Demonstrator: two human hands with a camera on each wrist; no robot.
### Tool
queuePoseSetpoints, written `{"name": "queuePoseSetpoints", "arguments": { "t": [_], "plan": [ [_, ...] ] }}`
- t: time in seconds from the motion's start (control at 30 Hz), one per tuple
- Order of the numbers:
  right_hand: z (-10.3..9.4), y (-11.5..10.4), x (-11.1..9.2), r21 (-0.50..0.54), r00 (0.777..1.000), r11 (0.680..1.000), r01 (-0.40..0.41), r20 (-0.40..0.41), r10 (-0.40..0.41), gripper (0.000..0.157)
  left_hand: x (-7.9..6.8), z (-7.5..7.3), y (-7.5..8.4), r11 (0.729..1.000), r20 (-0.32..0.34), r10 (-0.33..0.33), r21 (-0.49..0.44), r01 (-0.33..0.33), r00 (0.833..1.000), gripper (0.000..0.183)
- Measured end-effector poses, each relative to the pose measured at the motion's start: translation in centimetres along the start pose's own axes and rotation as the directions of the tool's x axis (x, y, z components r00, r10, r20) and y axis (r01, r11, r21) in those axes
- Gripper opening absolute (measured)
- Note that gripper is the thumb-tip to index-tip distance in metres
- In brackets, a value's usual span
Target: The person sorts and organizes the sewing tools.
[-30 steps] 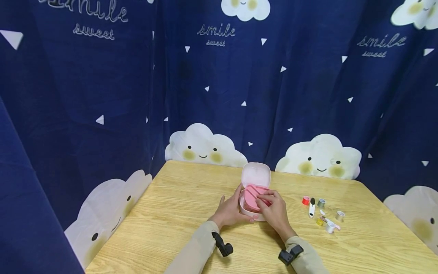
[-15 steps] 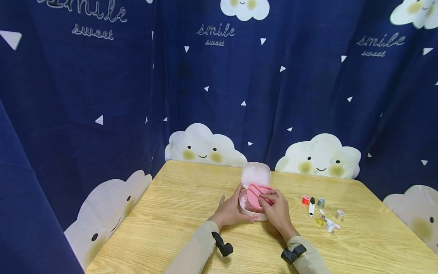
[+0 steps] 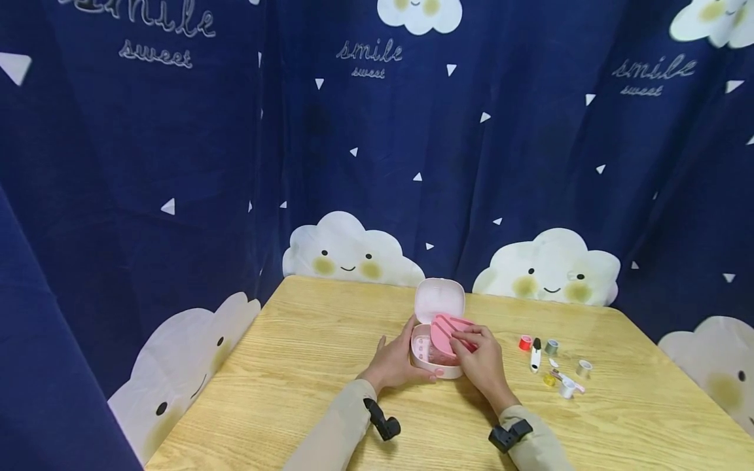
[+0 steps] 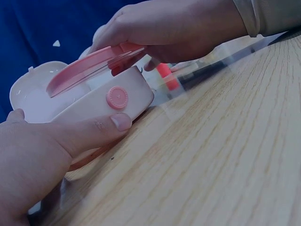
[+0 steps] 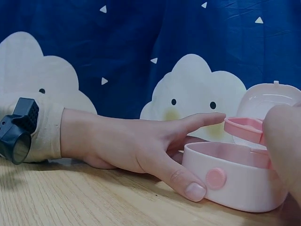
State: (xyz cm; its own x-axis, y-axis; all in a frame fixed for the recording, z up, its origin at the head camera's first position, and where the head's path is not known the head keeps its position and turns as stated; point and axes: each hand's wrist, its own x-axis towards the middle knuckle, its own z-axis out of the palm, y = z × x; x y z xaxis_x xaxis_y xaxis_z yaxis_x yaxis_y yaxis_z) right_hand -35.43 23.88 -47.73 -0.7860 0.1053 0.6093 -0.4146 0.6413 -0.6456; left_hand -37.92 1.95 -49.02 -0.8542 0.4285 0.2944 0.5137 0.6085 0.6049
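Note:
A small pink-and-white storage box (image 3: 453,373) stands on the table with its pale lid (image 3: 440,299) raised at the back. My left hand (image 3: 396,364) grips the box by its left side; in the left wrist view the thumb lies along the front, beside the round pink button (image 4: 117,98). My right hand (image 3: 484,361) pinches a pink slotted tray (image 3: 442,332), tilted above the box opening. Clear compartments with small items (image 3: 421,348) show inside on the left; the tray hides the rest. In the right wrist view the tray (image 5: 243,128) hangs over the rim.
Right of the box lie several thread spools, among them a red spool (image 3: 525,342), a grey-green spool (image 3: 552,347) and a white spool (image 3: 567,390). Between them are a white tool with a black tip (image 3: 535,356) and a slim pink-and-white piece (image 3: 574,384). A blue curtain (image 3: 377,144) hangs behind the table.
My right hand has lifted the pink tray and shifted it to the right, uncovering the left part of the box's inside. The left hand keeps its hold on the box.

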Motion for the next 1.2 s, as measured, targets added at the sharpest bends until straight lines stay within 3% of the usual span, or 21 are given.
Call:
{"name": "queuePoseSetpoints", "arguments": {
  "t": [0.77, 1.0, 1.2],
  "plan": [
    [-1.6, 0.1, 0.1, -0.020, 0.995, 0.995, -0.101, 0.010, 0.101, 0.021, 0.0, -0.1, 0.1, 1.000, 0.004, -0.011, -0.008, 0.011, 1.000, 0.139],
    [-2.1, 0.9, 0.2, -0.027, 0.996, 0.996, -0.088, -0.030, 0.087, 0.020, 0.0, -0.1, 0.0, 1.000, -0.001, -0.004, -0.004, 0.004, 1.000, 0.139],
    [-2.7, 1.4, 0.1, -0.039, 0.991, 0.991, -0.130, -0.018, 0.129, 0.021, 0.0, 0.0, 0.0, 1.000, 0.002, -0.001, -0.007, 0.001, 1.000, 0.139]
  ]
}}
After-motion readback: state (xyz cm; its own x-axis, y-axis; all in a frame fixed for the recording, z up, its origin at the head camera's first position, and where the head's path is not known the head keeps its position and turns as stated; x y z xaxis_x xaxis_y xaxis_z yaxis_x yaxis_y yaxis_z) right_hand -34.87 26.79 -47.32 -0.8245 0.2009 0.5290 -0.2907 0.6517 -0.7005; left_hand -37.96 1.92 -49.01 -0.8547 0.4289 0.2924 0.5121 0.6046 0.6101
